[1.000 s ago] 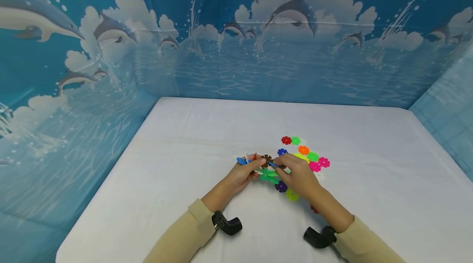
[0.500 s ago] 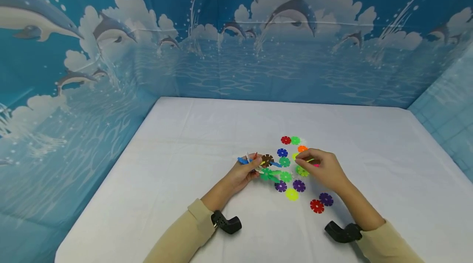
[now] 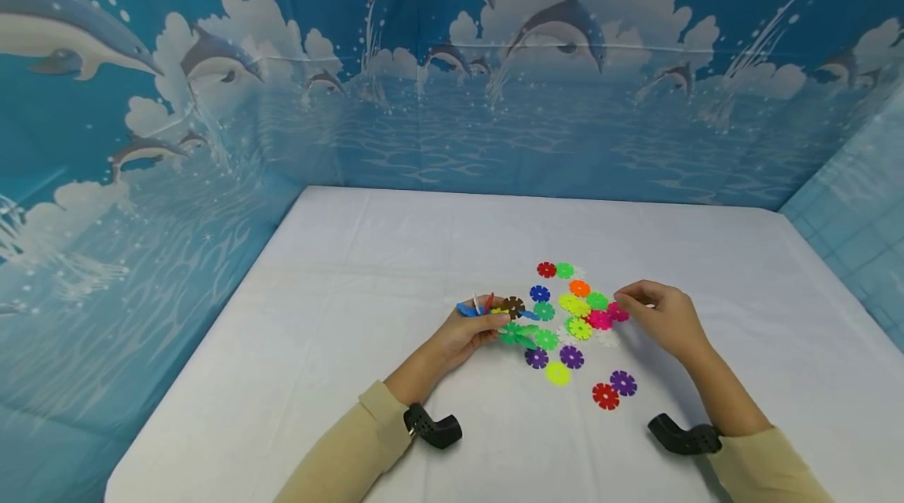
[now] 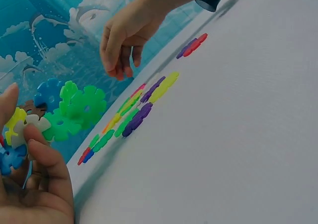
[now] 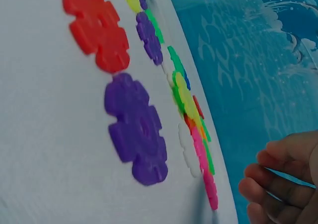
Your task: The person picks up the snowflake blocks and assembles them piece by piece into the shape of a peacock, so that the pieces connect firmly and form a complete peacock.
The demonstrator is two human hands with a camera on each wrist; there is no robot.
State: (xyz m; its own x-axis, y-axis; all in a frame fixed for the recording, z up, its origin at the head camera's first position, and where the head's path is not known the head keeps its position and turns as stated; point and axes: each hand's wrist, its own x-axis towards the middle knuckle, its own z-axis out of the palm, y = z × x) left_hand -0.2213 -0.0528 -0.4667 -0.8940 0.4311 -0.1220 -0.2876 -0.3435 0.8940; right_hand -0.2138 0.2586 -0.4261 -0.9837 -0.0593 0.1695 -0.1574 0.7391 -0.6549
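Note:
My left hand (image 3: 462, 337) grips a cluster of interlocking snowflake discs (image 4: 85, 108), holding it between thumb and fingers. Green, blue, brown, yellow and white discs show in it, and part of the cluster is hidden behind the fingers. My right hand (image 3: 664, 318) hovers at the right end of the loose discs, its fingertips close by a pink disc (image 3: 617, 311). In the left wrist view the fingers of the right hand (image 4: 130, 35) hang down loosely bent, with nothing between them. The right wrist view shows the pink disc (image 5: 210, 191) lying just left of these fingers.
Loose discs lie on the white table (image 3: 395, 244) between the hands, among them an orange disc (image 3: 580, 288) and a yellow disc (image 3: 558, 373). Nearer the front are a red disc (image 3: 605, 396) and a purple disc (image 3: 623, 383). A dolphin-print curtain (image 3: 452, 126) stands behind.
My right hand has left the cluster, where it pinched near a blue disc, and passed rightward over the loose discs to the pink ones. My left hand has barely moved.

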